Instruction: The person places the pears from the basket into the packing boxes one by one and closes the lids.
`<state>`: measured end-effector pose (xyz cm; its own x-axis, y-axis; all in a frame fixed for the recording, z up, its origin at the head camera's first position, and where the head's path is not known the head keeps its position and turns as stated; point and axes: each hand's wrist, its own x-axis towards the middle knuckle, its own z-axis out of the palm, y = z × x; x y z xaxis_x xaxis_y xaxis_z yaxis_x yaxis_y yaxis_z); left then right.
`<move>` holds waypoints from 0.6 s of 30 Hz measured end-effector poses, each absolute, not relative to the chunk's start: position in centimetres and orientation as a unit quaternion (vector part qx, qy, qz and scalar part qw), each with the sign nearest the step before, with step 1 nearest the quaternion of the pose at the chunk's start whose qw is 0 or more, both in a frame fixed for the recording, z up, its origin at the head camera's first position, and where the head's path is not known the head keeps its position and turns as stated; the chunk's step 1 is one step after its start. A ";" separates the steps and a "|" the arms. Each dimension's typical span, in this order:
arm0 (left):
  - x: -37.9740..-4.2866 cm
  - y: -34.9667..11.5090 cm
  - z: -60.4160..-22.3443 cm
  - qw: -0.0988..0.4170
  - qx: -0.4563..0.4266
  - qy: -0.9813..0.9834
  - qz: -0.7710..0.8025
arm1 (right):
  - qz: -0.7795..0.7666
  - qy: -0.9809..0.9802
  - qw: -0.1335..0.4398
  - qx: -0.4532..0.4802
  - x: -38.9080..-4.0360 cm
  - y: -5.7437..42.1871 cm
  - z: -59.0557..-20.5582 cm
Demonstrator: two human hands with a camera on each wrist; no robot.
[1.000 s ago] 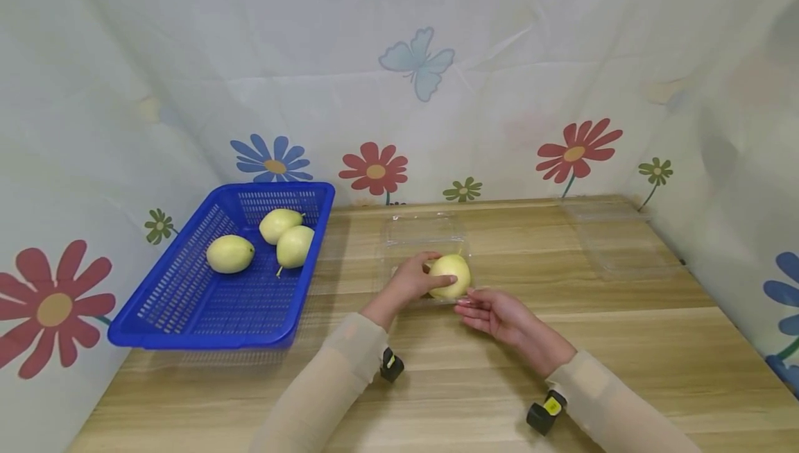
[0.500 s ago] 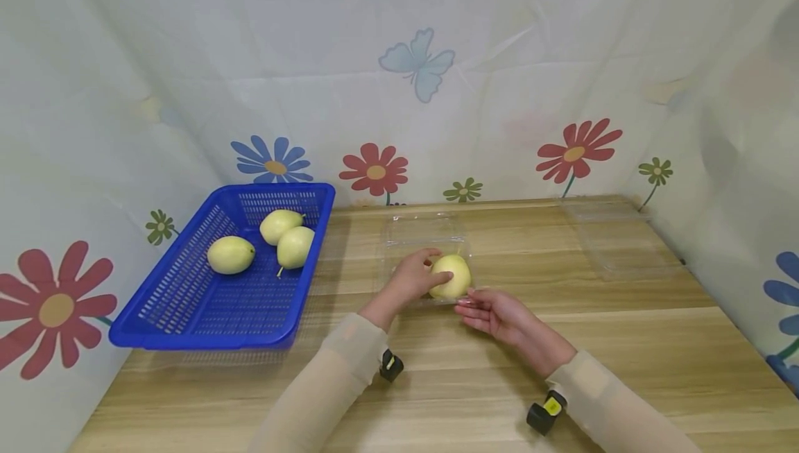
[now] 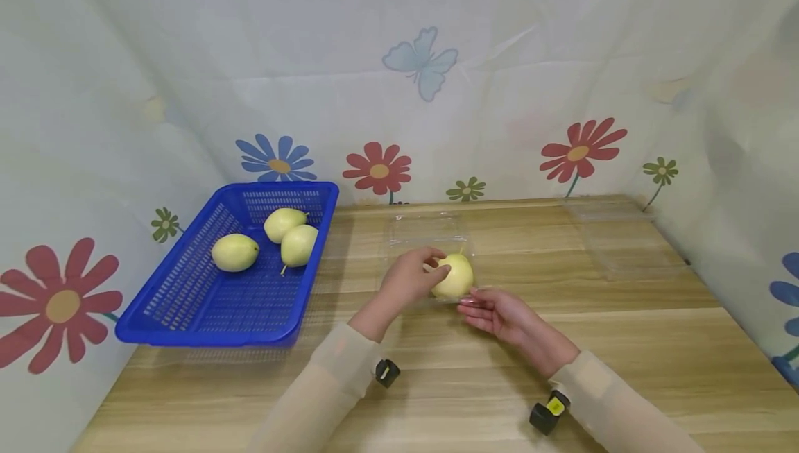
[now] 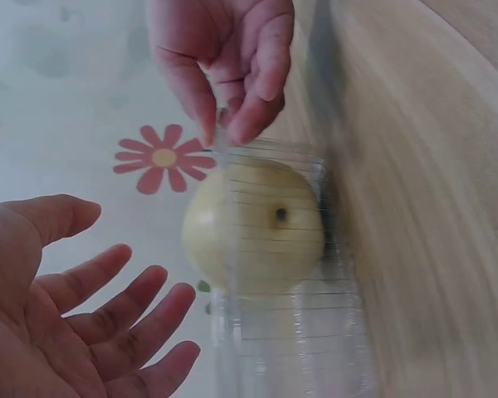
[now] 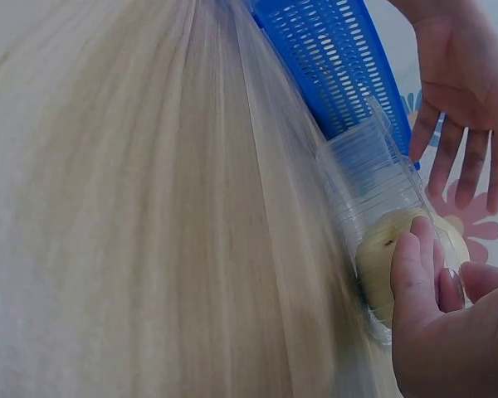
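A pale yellow-green pear (image 3: pixel 456 277) sits in the right part of a clear plastic clamshell box (image 4: pixel 286 348), whose lid (image 3: pixel 426 228) stands folded back behind it. My left hand (image 3: pixel 410 277) hovers over the box beside the pear; in the left wrist view its fingers are spread and apart from the fruit. My right hand (image 3: pixel 508 318) pinches the box's front right rim between thumb and fingers, as the left wrist view shows from the front. In the right wrist view the pear (image 5: pixel 390 253) shows through the box wall, partly behind the right fingers (image 5: pixel 416 267).
A blue plastic basket (image 3: pixel 206 337) stands at the left with three pears, one of them (image 3: pixel 234 252) lying apart from the other two. Another clear plastic container (image 3: pixel 630 248) lies at the back right of the wooden table (image 3: pixel 462 397). A flowered curtain (image 3: pixel 312 113) hangs behind.
My left hand has let go of the pear and drawn slightly up and left from it. The right hand keeps its place at the box rim.
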<state>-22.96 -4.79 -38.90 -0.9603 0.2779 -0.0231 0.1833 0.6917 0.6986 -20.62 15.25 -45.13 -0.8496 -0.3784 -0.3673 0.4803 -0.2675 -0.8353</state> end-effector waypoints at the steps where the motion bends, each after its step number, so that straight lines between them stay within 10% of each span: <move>1: -22.8 -4.8 -38.7 0.063 0.131 0.919 0.367 | -0.794 0.543 0.270 0.048 -20.6 15.3 -45.1; 18: -19.2 -4.7 -34.0 0.064 0.217 0.938 0.261 | -0.792 0.543 0.274 0.042 -20.6 15.2 -45.0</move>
